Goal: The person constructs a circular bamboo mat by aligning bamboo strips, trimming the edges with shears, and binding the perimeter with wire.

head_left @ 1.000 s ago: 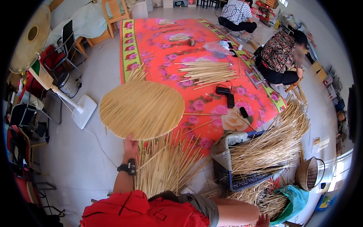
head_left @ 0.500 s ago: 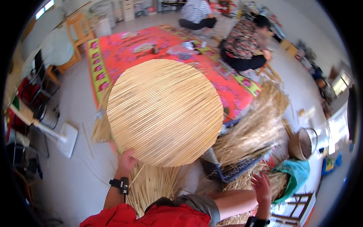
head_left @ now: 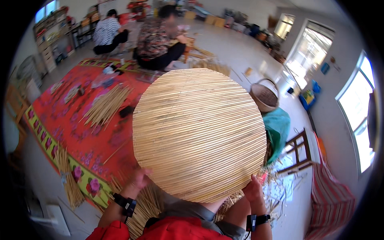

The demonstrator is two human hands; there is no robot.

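A large round mat [head_left: 200,136] of pale, straight stalks laid side by side is held up in front of me. My right hand [head_left: 253,189] grips its lower right rim, fingers partly hidden behind the edge. At the lower left rim, my left hand [head_left: 140,178] is closed at the edge, somewhat blurred. Beneath that hand a bundle of loose stalks [head_left: 146,208] lies by my legs, partly covered by the mat and my arm.
A red flowered rug [head_left: 80,132] spreads to the left, with a stalk pile [head_left: 108,105] and a tied bundle [head_left: 69,176] on it. Two people [head_left: 158,44] squat beyond. A basket [head_left: 265,96], green sack [head_left: 277,130] and wooden chair [head_left: 299,154] stand at right.
My view has swung right, so rug and people now appear further left. My right hand, free before, has come up to grip the mat's lower right rim. The mat is nearer.
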